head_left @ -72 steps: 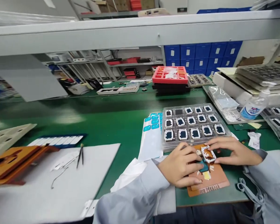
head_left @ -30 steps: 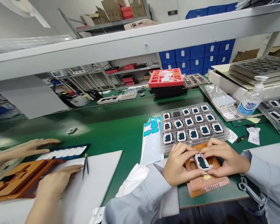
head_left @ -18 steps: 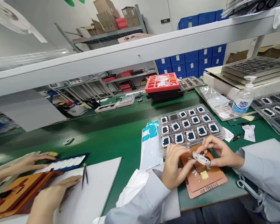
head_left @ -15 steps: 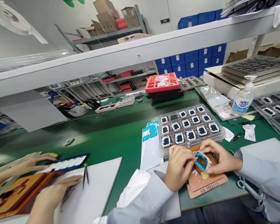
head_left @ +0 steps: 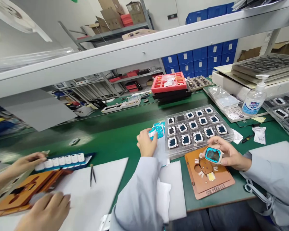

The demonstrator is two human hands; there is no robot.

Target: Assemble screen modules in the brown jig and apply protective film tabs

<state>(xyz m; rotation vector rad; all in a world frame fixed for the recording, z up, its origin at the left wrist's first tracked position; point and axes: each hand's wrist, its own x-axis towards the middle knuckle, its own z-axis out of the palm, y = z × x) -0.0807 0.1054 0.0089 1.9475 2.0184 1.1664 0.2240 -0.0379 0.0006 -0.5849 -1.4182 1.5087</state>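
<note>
My right hand (head_left: 228, 154) is closed on a small white frame part with a blue film face (head_left: 213, 155), held just above the brown fixture board (head_left: 212, 181). My left hand (head_left: 146, 143) has reached left to a white sheet of blue stickers (head_left: 158, 131) and its fingers pinch at the sheet's edge. A clear tray (head_left: 197, 130) of several white-framed dark parts lies between my two hands, behind the fixture.
A co-worker's two hands (head_left: 29, 160) work at the left by a strip of white parts (head_left: 62, 159), brown boards and tweezers (head_left: 92, 175) on white paper. A sanitiser bottle (head_left: 255, 98), stacked trays and a red tray (head_left: 170, 82) stand behind.
My left hand let go of the part and moved left to the sticker sheet. My right hand alone now holds the part, blue face up, lifted off the fixture.
</note>
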